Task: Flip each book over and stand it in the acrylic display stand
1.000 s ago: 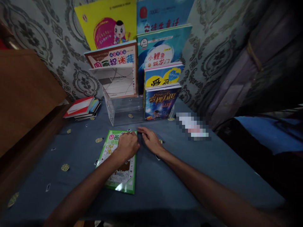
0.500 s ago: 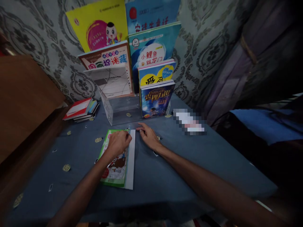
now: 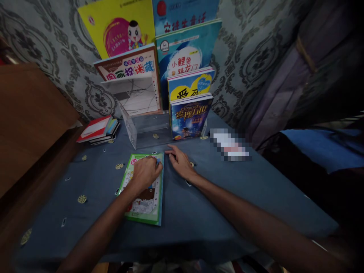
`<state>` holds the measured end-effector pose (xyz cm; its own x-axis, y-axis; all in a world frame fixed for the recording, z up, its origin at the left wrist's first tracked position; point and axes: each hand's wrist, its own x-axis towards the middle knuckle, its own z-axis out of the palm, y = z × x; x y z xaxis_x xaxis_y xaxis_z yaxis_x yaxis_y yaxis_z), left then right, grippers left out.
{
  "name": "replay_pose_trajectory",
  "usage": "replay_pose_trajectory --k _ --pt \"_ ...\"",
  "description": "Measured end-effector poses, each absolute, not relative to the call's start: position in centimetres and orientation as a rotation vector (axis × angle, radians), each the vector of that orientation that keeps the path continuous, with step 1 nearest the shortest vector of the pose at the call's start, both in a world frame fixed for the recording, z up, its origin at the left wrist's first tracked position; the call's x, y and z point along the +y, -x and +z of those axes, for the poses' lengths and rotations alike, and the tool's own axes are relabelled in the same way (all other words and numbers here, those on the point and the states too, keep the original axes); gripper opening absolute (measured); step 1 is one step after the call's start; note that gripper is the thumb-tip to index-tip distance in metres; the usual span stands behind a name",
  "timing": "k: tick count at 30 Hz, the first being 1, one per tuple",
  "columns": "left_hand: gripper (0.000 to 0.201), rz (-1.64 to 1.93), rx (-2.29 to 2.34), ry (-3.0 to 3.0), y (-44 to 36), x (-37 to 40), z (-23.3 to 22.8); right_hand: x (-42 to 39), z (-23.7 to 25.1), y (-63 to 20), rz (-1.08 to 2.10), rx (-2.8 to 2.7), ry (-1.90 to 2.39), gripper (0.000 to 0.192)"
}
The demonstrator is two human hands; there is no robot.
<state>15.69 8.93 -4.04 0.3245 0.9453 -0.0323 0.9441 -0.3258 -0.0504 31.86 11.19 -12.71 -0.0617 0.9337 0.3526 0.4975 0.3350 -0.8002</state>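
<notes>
A green-bordered picture book (image 3: 149,206) lies flat on the dark blue tablecloth, its front cover facing up. My left hand (image 3: 146,170) is over its upper right part, fingers curled in at the cover's right edge. Those fingertips are partly hidden, with a bit of blue showing beside them. Just right of the book, my right hand (image 3: 180,163) rests on the cloth with its index finger stretched out toward the book's top corner. Nothing is in this right hand.
Behind the hands stands a clear acrylic rack (image 3: 131,131) with several upright books, a dark blue one (image 3: 190,119) in front. A small stack of books (image 3: 98,129) lies at the left near a wooden panel (image 3: 31,113). A blurred-out item (image 3: 231,145) is at the right.
My left hand has moved slightly right with the cover's edge, and the white strip along the book's right side is now covered. My right hand stays nearly in place.
</notes>
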Motion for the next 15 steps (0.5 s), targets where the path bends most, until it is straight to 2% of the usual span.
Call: replay_pose_trajectory --k 5,11,15 --pt "0.038 0.083 -1.688 2.546 -15.4 8.8 -5.3 10.1 -11.7 -31.3 0.489 -1.878 1.254 0.053" --pt "0.027 0.070 -1.523 2.649 -13.6 10.2 -5.6 9.8 -11.1 -31.0 0.424 -2.100 1.402 0.042" --pt "0.032 -0.005 -1.453 2.723 -11.7 11.1 -6.2 9.2 -10.9 -30.8 0.354 -2.169 1.462 0.039"
